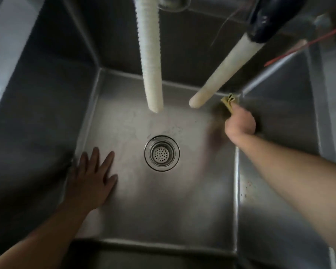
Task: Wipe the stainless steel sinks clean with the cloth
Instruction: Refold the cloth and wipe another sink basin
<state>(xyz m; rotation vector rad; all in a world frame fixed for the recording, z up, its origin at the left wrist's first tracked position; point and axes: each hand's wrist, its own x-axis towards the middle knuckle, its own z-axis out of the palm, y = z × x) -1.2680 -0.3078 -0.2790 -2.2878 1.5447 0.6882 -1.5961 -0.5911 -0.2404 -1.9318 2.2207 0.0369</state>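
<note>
Head view, nearest to us: our left hand (94,176) lies flat with fingers spread on the floor of the deep stainless steel sink (163,210), close to its left wall, holding nothing. Beyond it, mid-floor, sits the round perforated steel drain strainer (162,153). Farther on, our right hand (240,121) is fisted around the folded yellow cloth (229,101), pressing it into the far right corner, just beside the tip of the smooth cream hose (221,74); a ribbed white hose (149,55) hangs to its left. We judge we are mid-wipe on the floor. Next we likely need firm strokes back toward the drain, steering clear of both hoses.
</note>
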